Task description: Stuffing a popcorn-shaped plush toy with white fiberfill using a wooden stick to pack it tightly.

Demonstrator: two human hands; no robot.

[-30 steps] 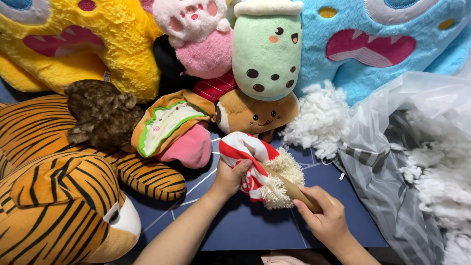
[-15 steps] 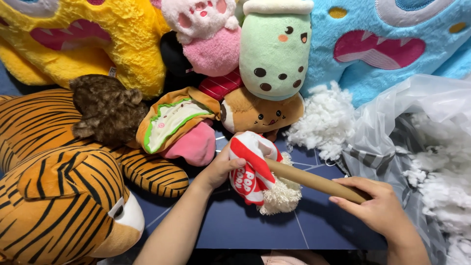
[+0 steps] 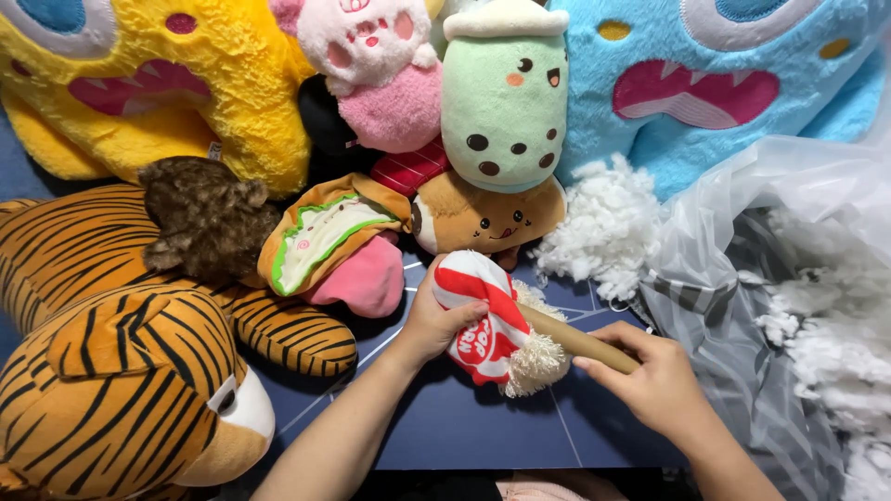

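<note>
Dark blue matting with thin pale lines covers the work surface, seen from above, and soft toys crowd its far and left sides.

Nearest the viewer, two bare forearms reach in from the near edge. The left hand is wrapped around a small red-and-white striped popcorn plush, thumb and fingers clasped over its body near the middle of the mat. The right hand grips one end of a brown stick, whose other end goes into the plush's opening, where shaggy cream fluff shows. By the look of it, stuffing is partly in and being packed down; the plush is not yet closed.

At the near left corner lies a big tiger plush, its striped body running back along the left edge. A small brown furry toy rests on it.

Just beyond the hands sit a taco-like plush with a pink toy under it, and a tan smiling plush. A loose heap of white filling lies to the right of these, untouched. Along the right edge, a clear plastic bag holds much more filling, so plenty is left.

Farthest back stand a yellow monster, a pink-and-white plush, a green cup-shaped plush and a blue monster.
</note>
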